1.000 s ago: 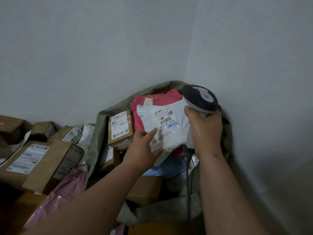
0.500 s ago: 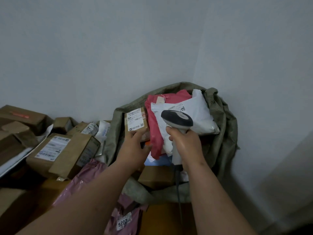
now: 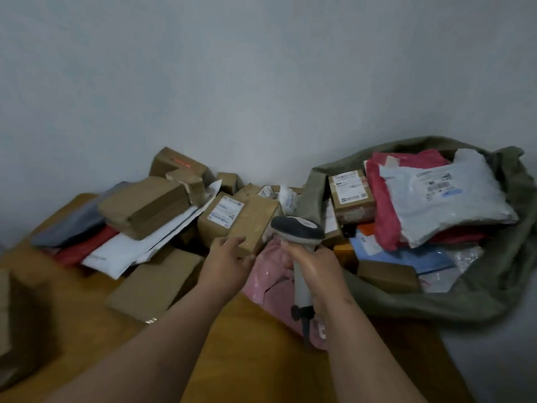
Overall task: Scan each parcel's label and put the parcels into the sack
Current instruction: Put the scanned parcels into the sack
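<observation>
The labelled cardboard box [image 3: 247, 219] is lying at frame centre on the parcel pile, its white label facing up on the left face. The left hand [image 3: 228, 264] is reaching onto the box's near lower corner, fingers curling over the edge and thumb against the side, so this grip is closing on the box. The right hand [image 3: 315, 264], just right of centre, is wrapping its fingers round the handle of the barcode scanner [image 3: 299, 228]; that grip is clamped on the handle, with the dark scanner head pointing up and left beside the box. A pink mailer bag [image 3: 270, 274] is lying under both hands, touching the box's lower edge.

The olive sack [image 3: 494, 286] is sitting open at the right of the frame. Inside it, a white poly mailer [image 3: 444, 205] is resting on top of a red mailer [image 3: 383, 199], with a small labelled carton [image 3: 350, 193] standing at the left of them and a blue packet [image 3: 406, 254] below.

To the left, a flat brown parcel [image 3: 145, 205] is stacked on a white envelope [image 3: 122, 251], with more boxes behind along the wall [image 3: 261, 82]. A plain cardboard box [image 3: 157, 283] is lying lower left of centre on the wooden bench [image 3: 247, 344].
</observation>
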